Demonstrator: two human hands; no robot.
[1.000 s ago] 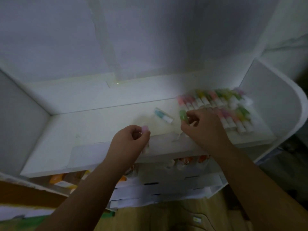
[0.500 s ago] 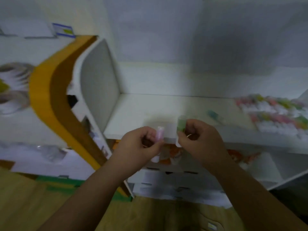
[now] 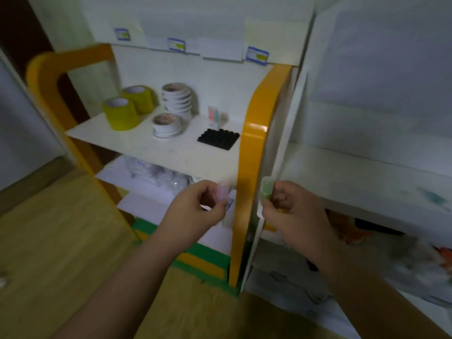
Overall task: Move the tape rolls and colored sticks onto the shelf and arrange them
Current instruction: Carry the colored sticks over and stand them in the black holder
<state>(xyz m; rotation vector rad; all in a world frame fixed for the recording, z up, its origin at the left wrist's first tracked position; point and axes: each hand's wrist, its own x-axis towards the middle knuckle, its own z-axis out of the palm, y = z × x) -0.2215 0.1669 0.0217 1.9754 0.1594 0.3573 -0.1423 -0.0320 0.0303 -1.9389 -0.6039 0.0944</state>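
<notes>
Pink stick (image 3: 222,194), green stick (image 3: 265,189) upright

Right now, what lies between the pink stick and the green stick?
In the head view, the orange shelf post stands between the pink stick in the left hand and the green stick in the right hand.

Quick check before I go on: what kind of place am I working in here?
Probably a small stationery shop or stockroom. Blue price-style labels line the top of an orange-edged display shelf, which carries yellow tape rolls and stacked white tape rolls, with more packaged goods on the tiers below.
</notes>
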